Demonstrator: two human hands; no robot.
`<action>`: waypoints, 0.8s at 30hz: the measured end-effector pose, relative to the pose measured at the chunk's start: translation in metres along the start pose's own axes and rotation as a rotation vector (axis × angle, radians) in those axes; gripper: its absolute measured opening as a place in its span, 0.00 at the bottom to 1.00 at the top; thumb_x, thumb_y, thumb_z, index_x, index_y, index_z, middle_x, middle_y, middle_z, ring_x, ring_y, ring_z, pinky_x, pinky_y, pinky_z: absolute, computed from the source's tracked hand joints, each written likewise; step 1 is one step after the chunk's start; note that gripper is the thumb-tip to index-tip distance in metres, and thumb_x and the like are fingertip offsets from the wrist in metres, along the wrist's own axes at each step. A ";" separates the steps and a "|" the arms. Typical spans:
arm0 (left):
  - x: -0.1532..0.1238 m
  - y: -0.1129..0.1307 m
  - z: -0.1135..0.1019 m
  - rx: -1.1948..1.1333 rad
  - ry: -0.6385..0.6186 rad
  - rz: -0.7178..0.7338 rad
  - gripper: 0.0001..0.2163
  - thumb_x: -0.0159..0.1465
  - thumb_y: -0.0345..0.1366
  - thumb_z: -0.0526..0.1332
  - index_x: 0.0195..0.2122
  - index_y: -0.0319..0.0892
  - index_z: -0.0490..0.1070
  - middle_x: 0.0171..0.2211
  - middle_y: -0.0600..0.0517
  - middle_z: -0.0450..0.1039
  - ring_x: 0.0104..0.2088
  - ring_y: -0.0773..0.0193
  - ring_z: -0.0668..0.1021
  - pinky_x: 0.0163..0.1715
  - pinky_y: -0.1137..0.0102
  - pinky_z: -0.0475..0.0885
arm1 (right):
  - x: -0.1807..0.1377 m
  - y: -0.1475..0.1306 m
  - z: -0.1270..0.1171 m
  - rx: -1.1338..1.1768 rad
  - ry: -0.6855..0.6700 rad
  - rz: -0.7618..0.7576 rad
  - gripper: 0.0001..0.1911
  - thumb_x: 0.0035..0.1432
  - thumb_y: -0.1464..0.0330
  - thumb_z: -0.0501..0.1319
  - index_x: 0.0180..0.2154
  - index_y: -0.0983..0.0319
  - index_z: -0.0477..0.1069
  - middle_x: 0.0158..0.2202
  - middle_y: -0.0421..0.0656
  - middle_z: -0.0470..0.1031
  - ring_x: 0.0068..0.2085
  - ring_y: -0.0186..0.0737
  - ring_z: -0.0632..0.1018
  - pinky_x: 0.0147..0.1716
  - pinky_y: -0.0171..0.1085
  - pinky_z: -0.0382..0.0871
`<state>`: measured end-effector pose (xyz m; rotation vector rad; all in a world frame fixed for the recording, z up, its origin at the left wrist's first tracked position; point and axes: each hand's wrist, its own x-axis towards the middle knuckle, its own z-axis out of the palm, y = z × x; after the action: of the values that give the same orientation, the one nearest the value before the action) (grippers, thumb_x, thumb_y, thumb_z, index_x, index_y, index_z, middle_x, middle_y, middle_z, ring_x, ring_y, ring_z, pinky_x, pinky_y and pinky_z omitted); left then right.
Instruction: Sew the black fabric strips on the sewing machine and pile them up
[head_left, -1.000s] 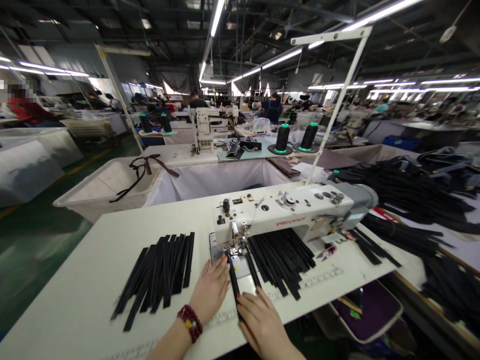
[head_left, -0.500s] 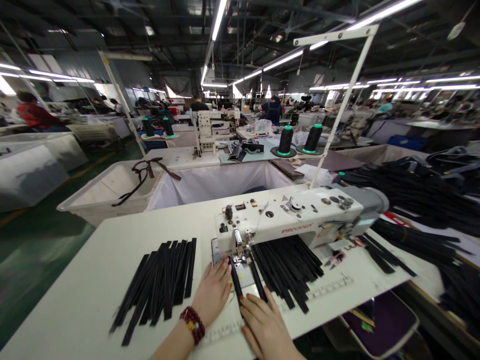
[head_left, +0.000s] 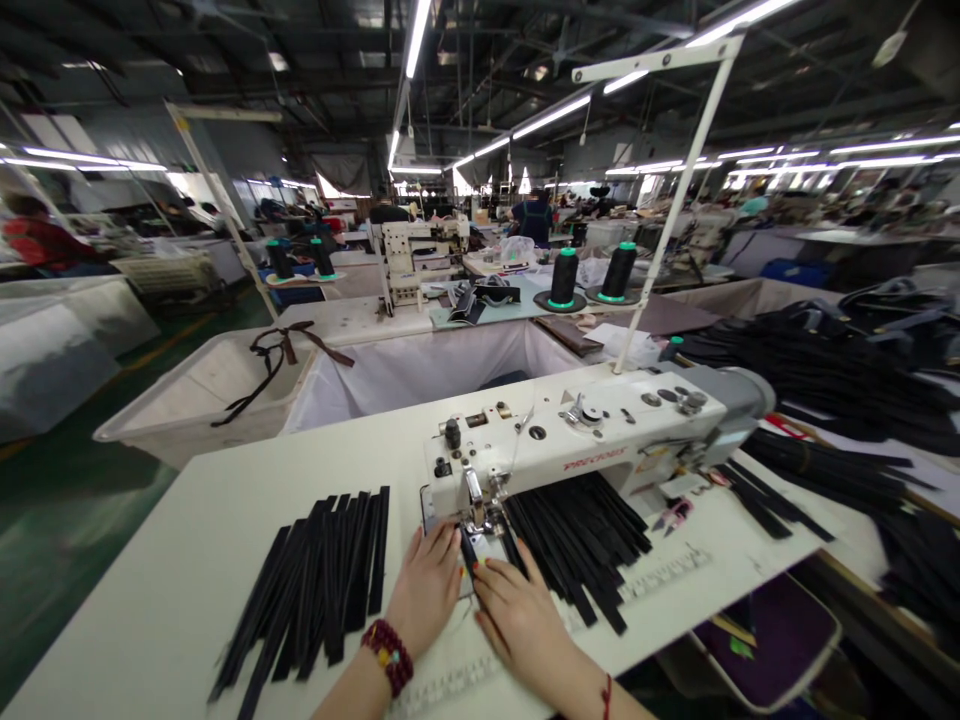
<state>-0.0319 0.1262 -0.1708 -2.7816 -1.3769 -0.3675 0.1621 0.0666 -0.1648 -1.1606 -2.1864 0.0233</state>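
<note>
At the white sewing machine (head_left: 577, 440), a narrow black fabric strip (head_left: 469, 552) runs under the presser foot. My left hand (head_left: 427, 585) lies flat just left of it, fingertips beside the foot and a dark red bead bracelet on the wrist. On the right, my right hand (head_left: 521, 615) rests with spread fingers on the near end of the strip, covering that end. Both hands are open and press down rather than wrap around it. A pile of black strips (head_left: 315, 580) lies to the left, and another pile (head_left: 581, 540) lies under the machine arm.
Pink-handled snips (head_left: 675, 515) lie right of the piles. Behind the table stand a white-lined bin (head_left: 420, 370) and a plastic cart (head_left: 180, 400). Black thread cones (head_left: 562, 280) stand beyond. Dark fabric (head_left: 810, 360) is heaped at right; a person (head_left: 532, 215) is farther back.
My right hand has moved forward toward the presser foot along with the strip, less of which now shows. My left hand stays beside the foot. The view has shifted slightly.
</note>
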 end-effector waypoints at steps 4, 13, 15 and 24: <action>0.001 -0.003 0.002 0.000 0.005 0.008 0.19 0.68 0.31 0.52 0.59 0.35 0.67 0.58 0.38 0.72 0.60 0.46 0.71 0.59 0.44 0.65 | 0.010 0.007 0.007 -0.017 0.023 -0.026 0.12 0.63 0.71 0.63 0.49 0.62 0.73 0.47 0.44 0.79 0.52 0.43 0.76 0.70 0.52 0.35; 0.004 -0.006 0.005 -0.029 -0.002 -0.024 0.21 0.66 0.32 0.53 0.60 0.37 0.67 0.58 0.39 0.72 0.60 0.46 0.71 0.61 0.45 0.63 | 0.027 0.018 0.019 -0.124 -0.039 -0.085 0.15 0.63 0.76 0.60 0.51 0.63 0.73 0.50 0.47 0.78 0.52 0.46 0.75 0.68 0.56 0.46; 0.004 -0.006 0.006 -0.036 0.004 -0.029 0.21 0.66 0.32 0.53 0.60 0.38 0.66 0.59 0.40 0.72 0.61 0.47 0.71 0.61 0.45 0.63 | 0.029 0.018 0.021 -0.135 -0.040 -0.074 0.17 0.63 0.77 0.60 0.53 0.63 0.72 0.49 0.47 0.78 0.52 0.46 0.74 0.68 0.56 0.47; 0.010 -0.016 -0.012 -0.082 0.037 0.046 0.17 0.66 0.30 0.53 0.55 0.39 0.71 0.54 0.41 0.75 0.56 0.48 0.75 0.58 0.46 0.67 | 0.021 0.011 0.029 -0.150 -0.045 -0.004 0.16 0.65 0.76 0.59 0.54 0.62 0.71 0.50 0.48 0.77 0.52 0.47 0.74 0.68 0.58 0.45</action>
<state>-0.0414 0.1423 -0.1586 -2.8505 -1.3167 -0.4821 0.1460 0.0969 -0.1792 -1.2491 -2.2616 -0.1188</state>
